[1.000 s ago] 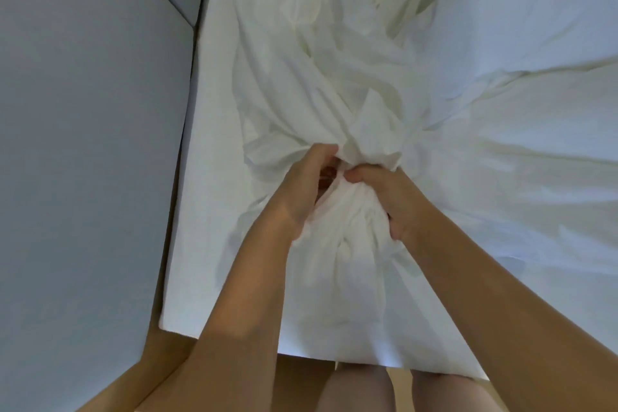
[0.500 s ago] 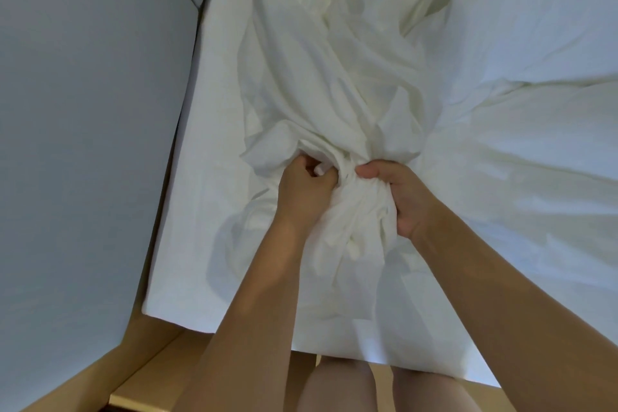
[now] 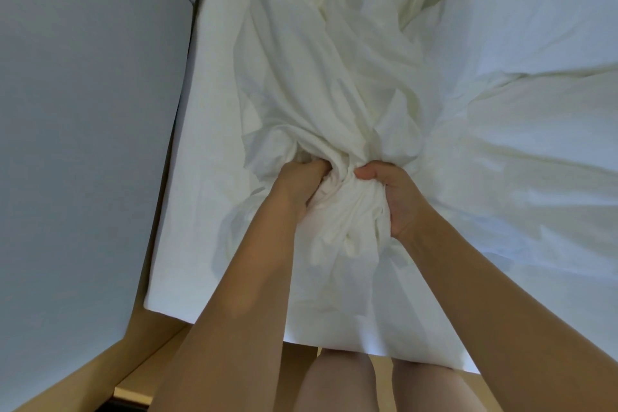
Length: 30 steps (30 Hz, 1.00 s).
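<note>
A loose white sheet (image 3: 347, 211) is bunched into a thick rope near the foot of a mattress (image 3: 204, 197). Its gathered end is clamped between two bare hands, and the rest of it trails away up the bed in long twisted folds. The left hand (image 3: 297, 184) has its fingers curled down into the cloth from one side. The right hand (image 3: 398, 201) wraps the bundle from the other, thumb hooked over the top, so the two grips nearly touch across the knot of fabric.

The step in hand looks to be gathering the sheet toward the person — drawing it off the bed or bundling it up. Most of its length is not yet collected, so the work appears to be at an early stage. The next move probably calls for one hand to hold the bundle while the other reaches further up the folds for a fresh handful, pulling evenly so the cloth does not snag.

A heap of white bedding (image 3: 541, 10) lies to the right. A grey wall (image 3: 83, 144) runs along the left, and a wooden frame (image 3: 157, 341) shows at the mattress corner, with the person's knees (image 3: 337, 381) below.
</note>
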Tool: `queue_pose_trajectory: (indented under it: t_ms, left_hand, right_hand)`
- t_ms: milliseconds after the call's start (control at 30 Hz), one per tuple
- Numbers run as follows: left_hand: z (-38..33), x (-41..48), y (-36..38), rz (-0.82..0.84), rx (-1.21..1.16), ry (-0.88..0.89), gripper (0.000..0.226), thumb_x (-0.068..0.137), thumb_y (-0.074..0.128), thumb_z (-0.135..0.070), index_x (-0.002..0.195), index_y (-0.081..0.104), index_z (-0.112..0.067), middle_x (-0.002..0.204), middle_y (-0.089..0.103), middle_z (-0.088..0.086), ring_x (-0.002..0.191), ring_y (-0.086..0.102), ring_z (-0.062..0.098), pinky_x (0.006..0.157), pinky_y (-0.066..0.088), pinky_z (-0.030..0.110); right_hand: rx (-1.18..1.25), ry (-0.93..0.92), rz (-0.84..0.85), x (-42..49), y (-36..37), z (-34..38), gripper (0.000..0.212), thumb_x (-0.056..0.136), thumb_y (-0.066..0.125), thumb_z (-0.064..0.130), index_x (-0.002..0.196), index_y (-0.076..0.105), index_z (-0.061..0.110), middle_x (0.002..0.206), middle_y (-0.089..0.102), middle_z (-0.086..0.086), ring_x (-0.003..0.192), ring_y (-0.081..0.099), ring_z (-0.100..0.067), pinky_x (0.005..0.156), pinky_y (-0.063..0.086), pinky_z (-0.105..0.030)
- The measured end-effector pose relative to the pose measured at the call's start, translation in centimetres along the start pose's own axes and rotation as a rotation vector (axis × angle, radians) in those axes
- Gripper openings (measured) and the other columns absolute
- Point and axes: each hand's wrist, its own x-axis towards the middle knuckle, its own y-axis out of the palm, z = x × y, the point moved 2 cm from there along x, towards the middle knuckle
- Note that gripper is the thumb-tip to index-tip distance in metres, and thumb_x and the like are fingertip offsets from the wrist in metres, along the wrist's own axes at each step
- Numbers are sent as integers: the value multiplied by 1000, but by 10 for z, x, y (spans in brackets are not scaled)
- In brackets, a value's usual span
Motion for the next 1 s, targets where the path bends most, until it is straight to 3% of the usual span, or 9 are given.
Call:
queue_pose_trajectory:
  t_ms: [133, 233, 300, 433, 500, 633, 767, 900, 1000]
  left_hand:
    - [-8, 8, 10, 10, 147, 78, 35, 94, 50, -16, 127, 54, -7, 115, 61, 0, 108, 56, 18, 99, 44, 30]
    - [-9, 11, 15, -17, 162, 79, 10, 94, 48, -10, 95, 58, -11, 84, 58, -3, 86, 55, 15, 79, 45, 24]
    - [-3, 14, 16, -53, 156, 79, 19, 94, 46, -8, 77, 53, -13, 77, 56, 1, 73, 54, 14, 66, 45, 22]
    - [2, 13, 14, 0, 223, 80, 20, 95, 48, -14, 107, 61, -5, 104, 65, 10, 93, 60, 19, 84, 49, 27]
    - [-5, 13, 11, 32, 479, 99, 32, 95, 49, -23, 121, 57, -5, 106, 61, 5, 104, 58, 21, 84, 48, 28]
    - [-16, 9, 14, -104, 1045, 312, 29, 96, 45, -25, 117, 57, -10, 114, 62, 10, 108, 57, 27, 83, 44, 32]
    - [2, 1, 14, -318, 859, 457, 28, 94, 45, -25, 103, 65, -8, 107, 65, 12, 113, 54, 31, 78, 44, 32]
    - [18, 4, 17, -172, 595, 382, 27, 96, 44, -18, 102, 64, -1, 108, 64, 15, 103, 58, 28, 80, 41, 28]
    - [13, 5, 19, -42, 436, 279, 33, 95, 49, -22, 120, 58, -3, 119, 61, 7, 106, 56, 21, 92, 44, 30]
  right_hand:
    - [16, -3, -17, -2, -2, -4, 45, 56, 66, 9, 100, 63, 0, 92, 65, -16, 87, 63, -33, 80, 52, -42]
    - [46, -24, -6, -4, -7, -6, 31, 56, 66, 9, 87, 69, 3, 83, 69, -14, 77, 67, -31, 69, 56, -38]
    - [31, -34, -23, -5, -8, -7, 31, 57, 65, 13, 87, 68, 4, 82, 69, -13, 76, 67, -29, 69, 55, -37]
    - [49, -56, -74, -7, -7, -13, 39, 56, 66, 12, 95, 66, 4, 87, 69, -13, 79, 67, -29, 69, 55, -38]
    - [52, -60, -83, -9, -11, -12, 36, 55, 66, 12, 91, 67, 6, 80, 70, -11, 73, 69, -26, 65, 56, -36]
    - [-3, -50, -99, -10, -18, -9, 35, 57, 67, 12, 91, 67, 7, 79, 72, -10, 73, 69, -26, 66, 54, -35]
    - [-4, -56, -103, -10, -19, -11, 17, 73, 61, 7, 89, 67, 7, 79, 71, -9, 75, 68, -26, 69, 53, -35]
    - [9, -49, -98, -13, -22, -15, 23, 68, 64, 8, 91, 67, 8, 79, 71, -8, 77, 67, -26, 70, 53, -35]
    - [16, -57, -63, -14, -25, -14, 38, 56, 67, 14, 93, 67, 8, 81, 72, -8, 76, 69, -24, 65, 56, -33]
